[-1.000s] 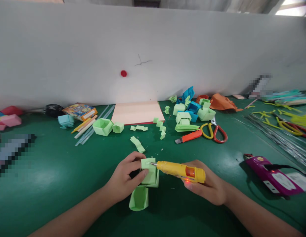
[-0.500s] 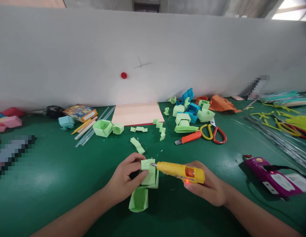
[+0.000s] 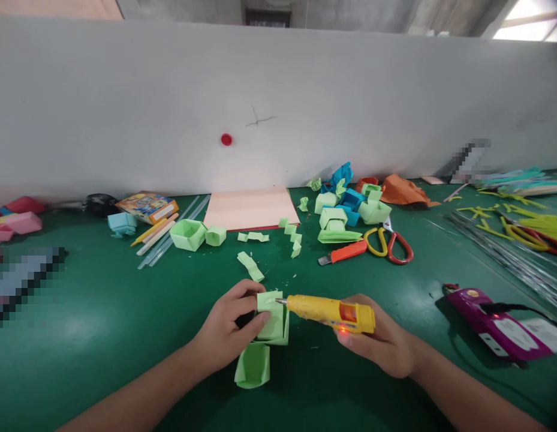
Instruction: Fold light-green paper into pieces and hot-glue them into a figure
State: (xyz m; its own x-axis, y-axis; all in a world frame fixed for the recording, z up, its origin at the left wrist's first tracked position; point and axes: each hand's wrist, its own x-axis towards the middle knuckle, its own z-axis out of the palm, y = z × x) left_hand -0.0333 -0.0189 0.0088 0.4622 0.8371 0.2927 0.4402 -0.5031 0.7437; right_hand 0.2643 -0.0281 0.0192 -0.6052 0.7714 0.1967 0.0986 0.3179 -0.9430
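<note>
Near the middle of the table, my left hand [image 3: 233, 327] is closed on a folded light-green paper piece [image 3: 273, 324], thumb across its face. Another green paper box [image 3: 253, 366] with an open hollow sits just below it. My right hand [image 3: 381, 339] is wrapped round a yellow glue gun [image 3: 332, 312], its small red light glowing. The gun points left, and its metal nozzle meets the upper part of the green paper, where a whitish smear, apparently glue, shows.
Green paper strips [image 3: 250, 266] and scraps lie ahead of my hands. Behind are a pink sheet [image 3: 249, 209], an orange cutter [image 3: 345, 253], scissors [image 3: 395, 243] and green and blue folded papers [image 3: 334, 217]. A purple power strip [image 3: 500, 324] with a black cord sits right. Glue sticks [image 3: 163, 240] lie left.
The glue gun's nozzle has shifted very slightly to the right along the paper with my right hand. My left hand keeps its grip on the green paper piece.
</note>
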